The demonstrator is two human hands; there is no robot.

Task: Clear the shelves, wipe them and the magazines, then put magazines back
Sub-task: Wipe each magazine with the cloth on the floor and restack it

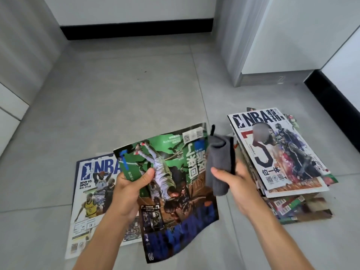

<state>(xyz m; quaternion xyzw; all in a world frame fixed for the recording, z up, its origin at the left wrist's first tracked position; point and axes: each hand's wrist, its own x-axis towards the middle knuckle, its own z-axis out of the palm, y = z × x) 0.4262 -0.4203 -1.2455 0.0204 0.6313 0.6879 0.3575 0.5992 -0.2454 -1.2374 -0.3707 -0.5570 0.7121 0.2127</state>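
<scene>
My left hand point(128, 190) grips a green and blue basketball magazine point(175, 184) by its left edge and holds it above the floor, cover up. My right hand point(235, 182) grips a folded grey cloth point(220, 162) at the magazine's right edge. Under the held magazine, one NBA magazine point(91, 193) lies flat on the floor at the left. A stack of several magazines point(280, 152) sits on the floor at the right, with a white NBA cover on top.
The floor is grey tile point(136, 90). A white wall with a black skirting point(136, 30) runs along the back. A white cabinet point(272, 39) stands at the back right, behind the stack. A pale surface edges the left side.
</scene>
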